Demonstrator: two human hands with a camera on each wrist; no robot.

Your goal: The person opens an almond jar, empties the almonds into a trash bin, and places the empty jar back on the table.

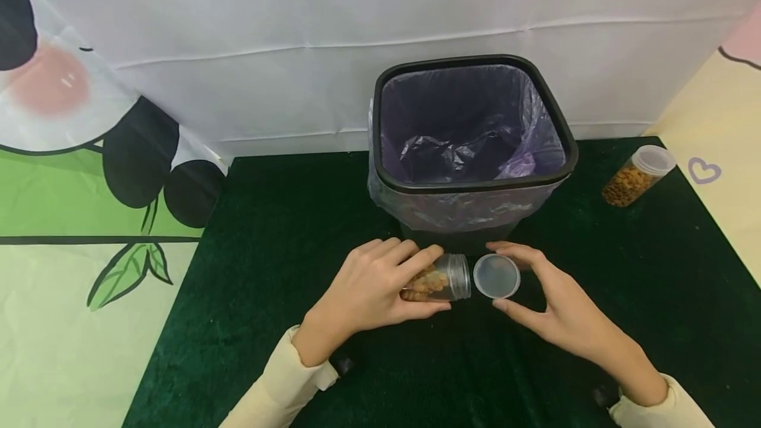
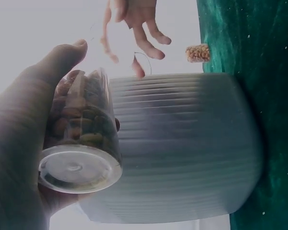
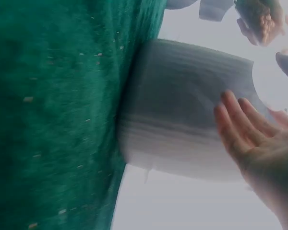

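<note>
My left hand (image 1: 380, 283) grips a clear plastic jar (image 1: 440, 277) partly filled with small tan, nut-like pieces. It is tilted on its side, its uncapped threaded mouth facing right. In the left wrist view the jar's round base (image 2: 80, 167) faces the camera. Just right of the mouth, my right hand (image 1: 553, 296) pinches a translucent round lid (image 1: 497, 276) between thumb and fingers. The lid is apart from the jar by a narrow gap. In the right wrist view the right hand (image 3: 259, 134) appears with the pale lid (image 3: 273, 79) washed out by glare.
A bin (image 1: 475, 187) with a black rim and a translucent purple liner stands just beyond both hands. A second, capped jar (image 1: 636, 177) of golden-brown pieces lies tilted at the table's right. Dark green cloth (image 1: 285, 216) covers the table, and a white sheet (image 1: 285, 104) hangs behind.
</note>
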